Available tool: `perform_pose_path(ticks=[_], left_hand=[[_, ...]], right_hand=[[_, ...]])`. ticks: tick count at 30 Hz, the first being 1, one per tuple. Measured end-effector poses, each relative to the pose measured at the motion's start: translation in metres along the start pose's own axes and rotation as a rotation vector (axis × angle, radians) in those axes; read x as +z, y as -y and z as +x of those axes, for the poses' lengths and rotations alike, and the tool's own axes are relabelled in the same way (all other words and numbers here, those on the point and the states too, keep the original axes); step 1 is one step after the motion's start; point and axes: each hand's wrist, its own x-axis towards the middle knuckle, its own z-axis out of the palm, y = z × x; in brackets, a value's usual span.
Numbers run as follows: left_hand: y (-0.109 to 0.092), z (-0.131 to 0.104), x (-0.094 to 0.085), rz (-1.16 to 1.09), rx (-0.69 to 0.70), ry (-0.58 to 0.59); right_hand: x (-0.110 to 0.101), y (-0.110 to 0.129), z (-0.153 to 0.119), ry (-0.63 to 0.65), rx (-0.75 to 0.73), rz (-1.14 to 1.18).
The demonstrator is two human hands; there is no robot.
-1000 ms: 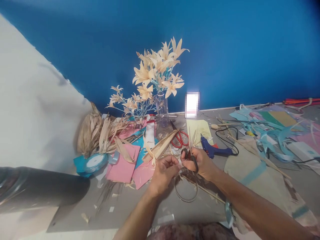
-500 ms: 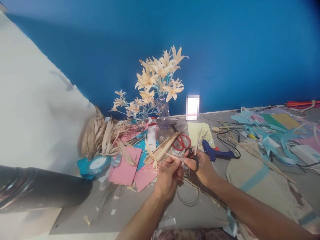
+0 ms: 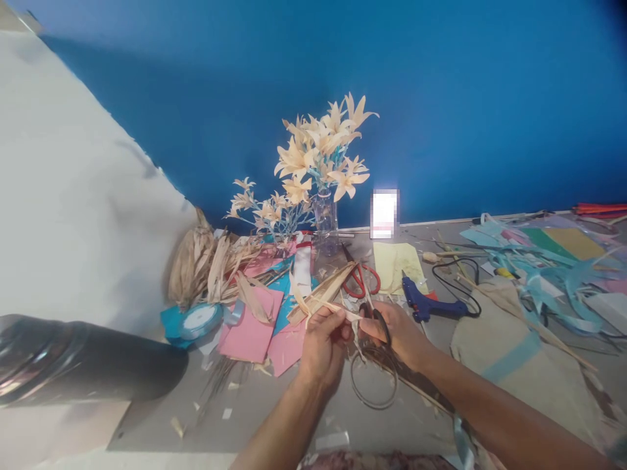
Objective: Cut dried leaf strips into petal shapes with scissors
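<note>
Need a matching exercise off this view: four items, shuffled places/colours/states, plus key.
1. glue gun
2. ribbon spool
3. black-handled scissors
4. clear vase

A. held in the right hand
B. left of the pink paper
C. holding cream flowers
D. dark blue

Pairs: 1-D, 2-B, 3-A, 4-C

Thin pale strip (image 3: 352, 316), nearly level, black-handled scissors (image 3: 383, 328) near its right end, blades pointing away
</note>
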Motion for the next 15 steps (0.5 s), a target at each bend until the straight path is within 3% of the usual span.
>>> perform_pose_path(ticks=[2, 5, 8, 15], left_hand=[[-0.007, 0.001, -0.002, -0.005, 0.029, -0.038], [-0.015, 0.001, -0.004, 0.018, 0.121, -0.085], [-0.017, 0.001, -0.006, 0.055, 0.187, -0.099], [-0.016, 0.002, -0.011, 0.1, 0.191, -0.099]], right_hand=[[-0.002, -0.001, -0.001, 0.166, 0.007, -0.045], [-0.003, -0.003, -0.003, 0.295, -0.005, -0.148], [-0.002, -0.001, -0.004, 0.356, -0.003, -0.222], [-0.002, 0.004, -0.007, 0.432, -0.016, -0.181]])
